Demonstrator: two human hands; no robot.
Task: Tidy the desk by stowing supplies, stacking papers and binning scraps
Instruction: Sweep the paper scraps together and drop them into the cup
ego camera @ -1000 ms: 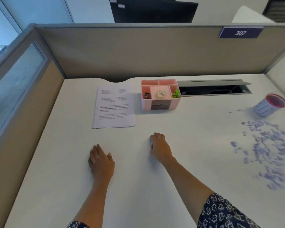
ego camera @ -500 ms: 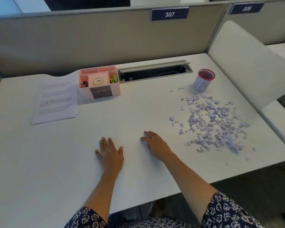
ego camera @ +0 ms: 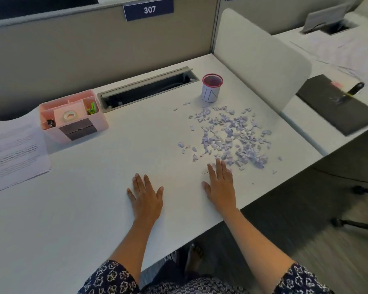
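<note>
Pale purple paper scraps [ego camera: 229, 134] lie scattered over the right part of the white desk [ego camera: 94, 209]. Behind them stands a small white cup with a red rim [ego camera: 211, 88], upright. My right hand [ego camera: 220, 185] lies flat and empty, its fingertips touching the near edge of the scraps. My left hand [ego camera: 146, 196] rests flat on the desk, fingers spread, holding nothing. A pink organizer [ego camera: 72, 117] with a tape roll and small supplies sits at the back left. Beside it, at the far left, lies a stack of printed papers [ego camera: 13, 153].
An open cable slot [ego camera: 147, 88] runs along the back of the desk. A white divider panel [ego camera: 261, 58] bounds the right side; beyond it a black pad [ego camera: 336, 102] lies on the neighbouring desk. A chair base [ego camera: 359, 211] stands on the floor at right.
The view has swung to the right and downward. My right hand slid rightward and opened flat against the edge of the scraps. My left hand stays flat on the desk.
</note>
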